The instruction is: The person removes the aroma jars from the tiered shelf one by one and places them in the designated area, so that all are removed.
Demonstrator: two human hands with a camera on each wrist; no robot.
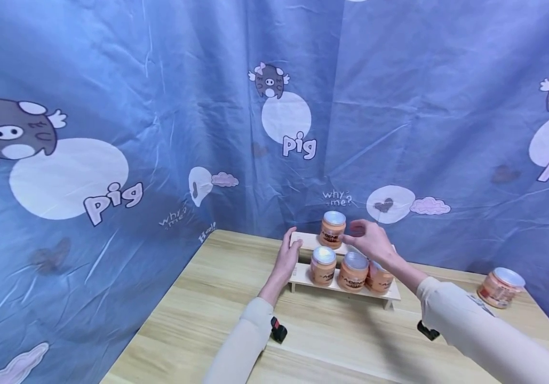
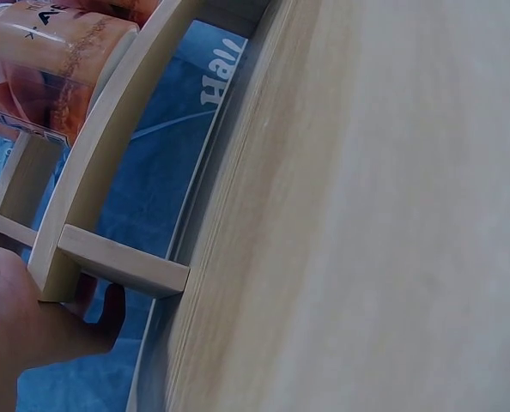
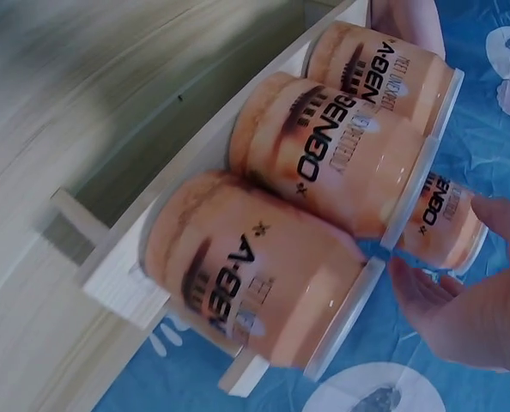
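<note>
A two-tier wooden rack (image 1: 298,274) stands on the table with orange jars on both shelves. My left hand (image 1: 287,258) grips the rack's left end, its fingers curled about the wood, as the left wrist view shows (image 2: 45,322). One jar (image 1: 333,230) with a silvery lid is upright on the upper shelf. Beside it, my right hand (image 1: 372,242) has loosely bent fingers, with the thumb at the jar's right side; whether it touches is hard to tell. On the lower shelf are a left jar (image 1: 323,266), a middle jar (image 1: 353,273) and a right jar (image 3: 255,275).
Another orange jar (image 1: 500,288) stands on the table at the far right, near a small flat item (image 1: 482,304) partly hidden by the right sleeve. A blue curtain (image 1: 197,106) with pig prints hangs behind the wooden table (image 1: 207,298).
</note>
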